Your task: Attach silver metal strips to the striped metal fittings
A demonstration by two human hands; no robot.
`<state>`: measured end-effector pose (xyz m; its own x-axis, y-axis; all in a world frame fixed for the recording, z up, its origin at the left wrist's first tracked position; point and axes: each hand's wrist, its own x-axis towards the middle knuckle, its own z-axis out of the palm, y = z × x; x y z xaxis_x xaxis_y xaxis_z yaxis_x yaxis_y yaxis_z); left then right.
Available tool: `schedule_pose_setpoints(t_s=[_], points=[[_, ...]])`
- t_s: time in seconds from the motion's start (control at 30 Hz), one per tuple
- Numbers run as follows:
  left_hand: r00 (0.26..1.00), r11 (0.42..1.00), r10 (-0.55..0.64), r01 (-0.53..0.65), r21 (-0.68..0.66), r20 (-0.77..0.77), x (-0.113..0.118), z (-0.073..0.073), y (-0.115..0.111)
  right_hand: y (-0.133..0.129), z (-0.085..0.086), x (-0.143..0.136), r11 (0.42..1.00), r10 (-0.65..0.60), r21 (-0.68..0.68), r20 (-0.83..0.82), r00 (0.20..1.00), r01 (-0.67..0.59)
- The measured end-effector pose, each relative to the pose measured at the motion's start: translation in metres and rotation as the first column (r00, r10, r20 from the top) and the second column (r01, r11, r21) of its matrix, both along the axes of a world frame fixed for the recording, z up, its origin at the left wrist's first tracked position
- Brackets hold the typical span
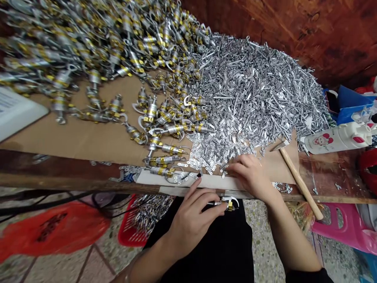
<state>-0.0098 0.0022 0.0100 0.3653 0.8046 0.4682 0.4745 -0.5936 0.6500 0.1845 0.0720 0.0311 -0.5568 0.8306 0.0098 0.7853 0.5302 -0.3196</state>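
Observation:
My left hand (193, 216) is closed in front of the table edge, thumb and fingers around a small metal hook assembly (230, 204). Its curved silver hook and yellow piece stick out past the fingertips; the rest is partly hidden by the hand. At the near edge of a heap of small metal link plates (212, 151), my right hand (250, 177) has its fingers drawn together among the plates. What lies between those fingertips is too small to make out. Several silver-and-yellow hook assemblies (160, 160) lie left of the plates.
A hammer (300, 179) lies right of my right hand, its handle overhanging the edge. Beyond it are a white bottle (332, 138) and a pink stool (347, 232). Many finished-looking assemblies (88, 43) are heaped back left. Below stand a red basket (125, 232) and red bag (67, 226).

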Motion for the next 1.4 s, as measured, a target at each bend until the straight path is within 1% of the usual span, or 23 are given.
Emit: schedule_pose_setpoints(t_s=[0.03,0.1,0.13,0.17,0.23,0.3,0.33,0.37,0.43,0.5,0.57,0.6,0.67,0.73,0.83,0.9,1.0,1.03,1.07,1.17,1.2,1.33,1.4], points=[[1.0,1.0,-0.003,0.003,0.007,0.016,-0.002,0.001,0.0,0.003,0.001,-0.006,0.999,0.035,-0.04,0.046,0.998,-0.033],[0.999,1.0,-0.01,0.009,0.017,0.045,-0.004,0.003,0.0,0.008,0.003,-0.01,0.996,0.039,-0.079,0.12,0.992,-0.03],[0.998,1.0,-0.014,0.012,0.022,0.06,-0.005,0.003,0.0,0.008,0.005,-0.01,0.995,0.032,-0.096,0.121,0.992,-0.02],[0.997,1.0,-0.013,0.011,0.026,0.074,-0.006,0.004,-0.001,0.006,0.008,-0.01,0.993,0.021,-0.116,0.087,0.996,-0.011],[0.995,0.999,-0.001,-0.002,0.038,0.095,-0.006,0.004,-0.002,-0.005,0.017,-0.009,0.985,-0.028,-0.171,-0.067,0.997,0.016],[0.995,0.998,0.027,-0.032,0.05,0.1,-0.005,0.004,-0.003,-0.024,0.029,-0.011,0.968,-0.103,-0.249,-0.245,0.964,0.04],[0.994,0.998,0.039,-0.045,0.053,0.099,-0.005,0.004,-0.003,-0.035,0.034,-0.013,0.959,-0.131,-0.28,-0.3,0.945,0.044],[0.994,0.997,0.047,-0.053,0.056,0.099,-0.005,0.005,-0.003,-0.046,0.039,-0.016,0.954,-0.146,-0.296,-0.326,0.934,0.046],[0.994,0.998,0.037,-0.042,0.047,0.103,-0.004,0.007,-0.003,-0.066,0.043,-0.02,0.96,-0.133,-0.276,-0.328,0.935,0.04],[0.994,0.999,0.011,-0.015,0.029,0.111,-0.004,0.009,-0.003,-0.079,0.041,-0.021,0.975,-0.084,-0.221,-0.343,0.936,0.007],[0.992,1.0,0.006,-0.01,0.028,0.125,-0.005,0.01,-0.004,-0.086,0.035,-0.018,0.984,-0.071,-0.175,-0.401,0.913,0.0],[0.991,0.999,0.01,-0.015,0.037,0.136,-0.005,0.011,-0.004,-0.088,0.031,-0.015,0.987,-0.092,-0.16,-0.435,0.896,0.024],[0.986,0.998,0.017,-0.026,0.053,0.165,-0.004,0.01,-0.006,-0.091,0.023,-0.01,0.982,-0.179,-0.146,-0.483,0.857,0.123],[0.981,0.998,0.028,-0.037,0.042,0.191,-0.003,0.008,-0.007,-0.093,0.015,-0.006,0.966,-0.259,-0.146,-0.488,0.833,0.215],[0.975,0.997,0.071,-0.071,-0.007,0.211,-0.001,0.005,-0.008,-0.096,0.006,-0.005,0.958,-0.288,-0.15,-0.466,0.837,0.246],[0.973,0.996,0.089,-0.085,-0.029,0.213,0.0,0.003,-0.008,-0.096,0.003,-0.006,0.948,-0.317,-0.147,-0.479,0.819,0.281],[0.972,0.996,0.087,-0.082,-0.03,0.217,0.0,0.001,-0.01,-0.092,0.002,-0.006,0.897,-0.429,-0.145,-0.519,0.74,0.418],[0.972,0.996,0.089,-0.083,-0.035,0.219,-0.001,0.0,-0.01,-0.091,0.002,-0.006,0.892,-0.439,-0.151,-0.517,0.735,0.427],[0.97,0.995,0.096,-0.087,-0.05,0.224,-0.001,-0.001,-0.011,-0.09,0.004,-0.006,0.903,-0.422,-0.158,-0.504,0.753,0.4],[0.956,0.983,0.142,-0.106,-0.15,0.256,-0.001,-0.001,-0.012,-0.089,0.007,-0.011,0.959,-0.281,-0.168,-0.447,0.849,0.229],[0.951,0.977,0.156,-0.108,-0.185,0.268,0.0,0.0,-0.012,-0.089,0.008,-0.014,0.966,-0.255,-0.152,-0.435,0.863,0.209],[0.937,0.962,0.176,-0.099,-0.255,0.3,0.004,0.006,-0.01,-0.092,0.009,-0.023,0.957,-0.266,-0.015,-0.436,0.86,0.289],[0.936,0.959,0.185,-0.105,-0.263,0.299,0.006,0.009,-0.01,-0.094,0.01,-0.025,0.953,-0.232,0.075,-0.437,0.869,0.292]])
